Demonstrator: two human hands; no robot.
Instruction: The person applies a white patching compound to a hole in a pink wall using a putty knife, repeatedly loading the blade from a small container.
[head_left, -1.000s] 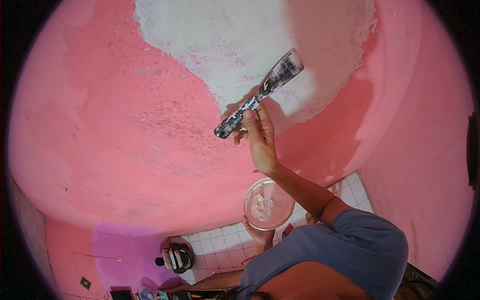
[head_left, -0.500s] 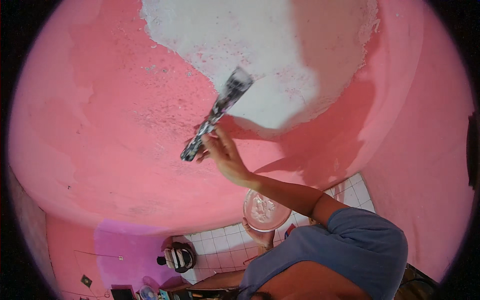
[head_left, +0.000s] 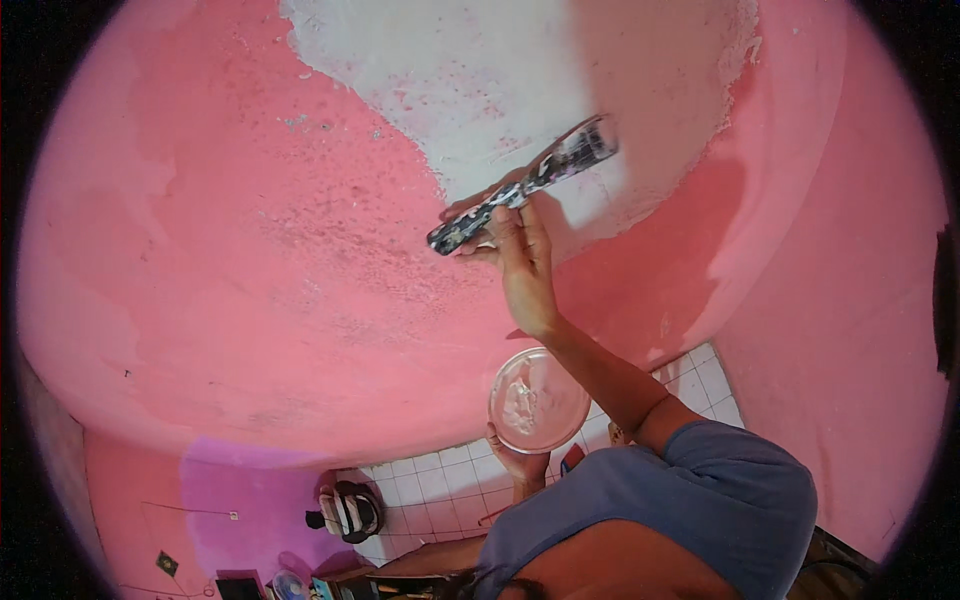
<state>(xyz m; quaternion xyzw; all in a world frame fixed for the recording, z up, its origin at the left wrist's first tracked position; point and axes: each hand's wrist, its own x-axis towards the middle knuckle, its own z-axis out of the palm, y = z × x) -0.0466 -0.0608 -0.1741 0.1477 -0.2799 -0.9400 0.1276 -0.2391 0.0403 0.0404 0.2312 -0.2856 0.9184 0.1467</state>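
Nearest, along the lower edge, a blue-grey shirt [head_left: 660, 480]. Above it, the left grip [head_left: 520, 463], closed from below on a round dish [head_left: 558, 415], with a fingertip up against the rim; white paste [head_left: 520, 405] lumped inside, toward the left. Farther up, the right grip [head_left: 525, 270], clamped on the dark, spattered handle of a scraper [head_left: 530, 185], wide blade slanting to the upper right in front of the white patch [head_left: 480, 70] on the pink wall [head_left: 300, 310]. Impossible to tell contact from a slim gap at the blurred blade.

By the look of it, midway through spreading paste over that patch. Next, probably, calls for laying the blade flat, pressing evenly and keeping the dish level.

Ragged patch edge just beside the right grip; pitted paint and broad open wall to the left. Less room rightward, toward the corner and side wall [head_left: 840, 330]. Farther off, tiled floor [head_left: 440, 485], then a dark-and-pale bundle [head_left: 350, 512] near a purple area [head_left: 250, 490], well apart from both grips.
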